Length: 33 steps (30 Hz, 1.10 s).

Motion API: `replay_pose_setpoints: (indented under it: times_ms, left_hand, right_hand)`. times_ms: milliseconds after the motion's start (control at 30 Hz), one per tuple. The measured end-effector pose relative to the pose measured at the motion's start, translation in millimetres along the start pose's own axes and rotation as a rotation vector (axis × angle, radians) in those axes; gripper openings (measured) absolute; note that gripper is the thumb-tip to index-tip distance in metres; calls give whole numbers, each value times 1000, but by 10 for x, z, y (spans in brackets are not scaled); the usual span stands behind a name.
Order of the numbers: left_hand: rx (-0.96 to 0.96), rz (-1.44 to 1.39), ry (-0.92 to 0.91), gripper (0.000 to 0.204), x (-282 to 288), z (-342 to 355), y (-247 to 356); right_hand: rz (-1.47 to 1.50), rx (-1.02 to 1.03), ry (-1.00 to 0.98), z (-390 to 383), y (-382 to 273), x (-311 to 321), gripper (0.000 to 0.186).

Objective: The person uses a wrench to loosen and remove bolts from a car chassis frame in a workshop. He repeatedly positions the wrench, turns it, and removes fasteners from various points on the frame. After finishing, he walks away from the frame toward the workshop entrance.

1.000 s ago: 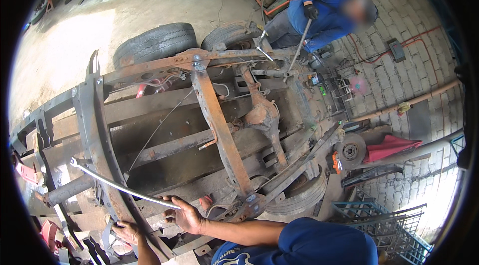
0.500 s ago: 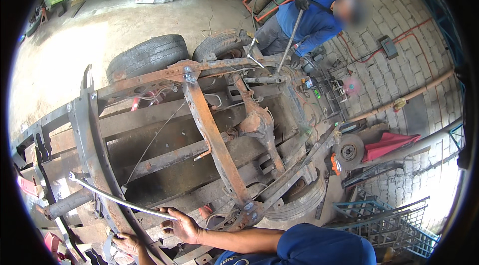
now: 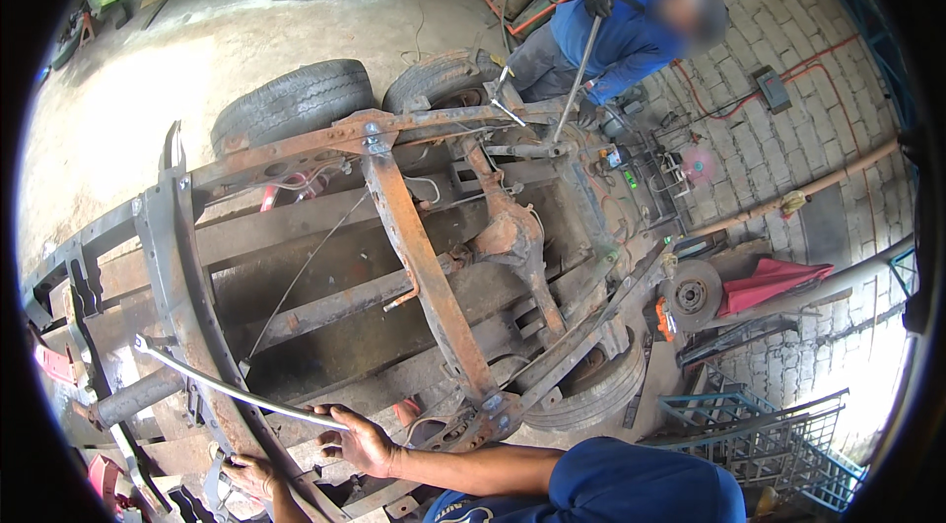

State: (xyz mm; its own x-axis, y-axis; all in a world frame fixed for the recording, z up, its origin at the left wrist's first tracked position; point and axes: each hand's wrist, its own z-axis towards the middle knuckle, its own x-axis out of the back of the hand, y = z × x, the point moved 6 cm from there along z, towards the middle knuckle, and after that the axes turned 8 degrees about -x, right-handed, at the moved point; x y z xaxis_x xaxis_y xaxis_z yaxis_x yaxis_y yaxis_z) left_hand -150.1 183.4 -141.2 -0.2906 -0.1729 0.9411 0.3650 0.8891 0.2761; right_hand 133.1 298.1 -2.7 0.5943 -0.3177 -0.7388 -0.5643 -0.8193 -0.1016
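A long silver bar with a forked, wrench-like end (image 3: pixel 227 388) lies slantwise across a dark curved crossmember (image 3: pixel 187 277) of a rusty vehicle chassis. My right hand (image 3: pixel 357 442) has its near end between thumb and curled fingers. The forked end reaches the far-left side, beside a round tube (image 3: pixel 143 399). Lower down, my left hand (image 3: pixel 254 477) lies over the crossmember, fingers bent round its left edge, close to a grey metal bracket (image 3: pixel 214 484). Its fingertips are partly hidden.
A co-worker (image 3: pixel 621 31) in blue, wearing dark gloves, holds a long metal bar (image 3: pixel 578 80) at the chassis's far end. An orange-rusted crossmember (image 3: pixel 419 262) and an axle (image 3: pixel 510 230) span the frame. Tyres (image 3: pixel 294 107) stand alongside; blue metal racks (image 3: pixel 769 434) stand at right.
The view has shifted slightly. Both hands and the bar keep nearly the same places; the right hand's fingers look a little more curled.
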Motion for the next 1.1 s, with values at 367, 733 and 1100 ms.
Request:
replay_pose_setpoints:
  times_ms: [367,733,1100]
  left_hand:
    - [-3,-11,41,64,-16,-5,-16]
    - [-51,-54,119,58,-42,7,-58]
    - [-13,-16,80,59,40,-39,34]
  right_hand:
    - [27,-3,-15,4,3,8,36]
    - [29,-5,-39,-2,-4,-4,36]
    - [0,-1,-23,-21,-21,-29,36]
